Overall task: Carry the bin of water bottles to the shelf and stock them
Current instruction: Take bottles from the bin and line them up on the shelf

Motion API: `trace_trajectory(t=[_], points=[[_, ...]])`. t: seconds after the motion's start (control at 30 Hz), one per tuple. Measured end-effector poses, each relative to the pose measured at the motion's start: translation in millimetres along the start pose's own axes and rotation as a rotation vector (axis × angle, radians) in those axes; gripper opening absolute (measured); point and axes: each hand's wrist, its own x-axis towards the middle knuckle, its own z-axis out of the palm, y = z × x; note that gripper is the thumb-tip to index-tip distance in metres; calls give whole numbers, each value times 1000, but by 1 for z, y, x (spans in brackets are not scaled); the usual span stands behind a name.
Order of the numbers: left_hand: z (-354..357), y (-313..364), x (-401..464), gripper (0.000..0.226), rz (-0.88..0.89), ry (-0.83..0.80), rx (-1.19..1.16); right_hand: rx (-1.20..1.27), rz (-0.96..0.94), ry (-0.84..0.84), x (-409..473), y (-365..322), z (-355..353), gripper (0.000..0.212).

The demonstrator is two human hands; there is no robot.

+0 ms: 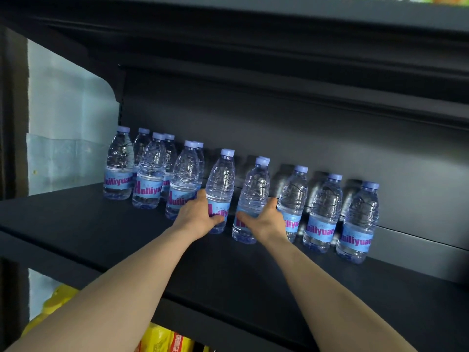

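Note:
Several clear water bottles with blue caps and blue "Huiliyuan" labels stand upright on a dark shelf [106,224]. My left hand [196,215] grips the lower part of one bottle [220,181] near the middle of the row. Just to its right, my right hand [264,219] grips the bottle beside it [253,189], with another bottle partly hidden behind that one. To the left stands a cluster of bottles [149,171] two deep. Three single bottles [326,212] stand to the right along the back wall. The bin is out of view.
The shelf above [279,80] overhangs the bottles. Bare shelf surface lies in front of the row and at the far right [418,288]. Yellow packaged goods [157,336] sit on the lower shelf. A pale blue wall [68,128] shows at the left.

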Motion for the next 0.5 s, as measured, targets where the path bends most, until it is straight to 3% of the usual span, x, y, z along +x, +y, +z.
trace_trajectory(t=[0.2, 0.5], points=[[-4, 0, -7, 71, 31, 14, 26, -51, 25, 0, -8, -2, -2, 64], [-32, -1, -49, 61, 155, 49, 79, -601, -278, 189, -68, -10, -26, 54]])
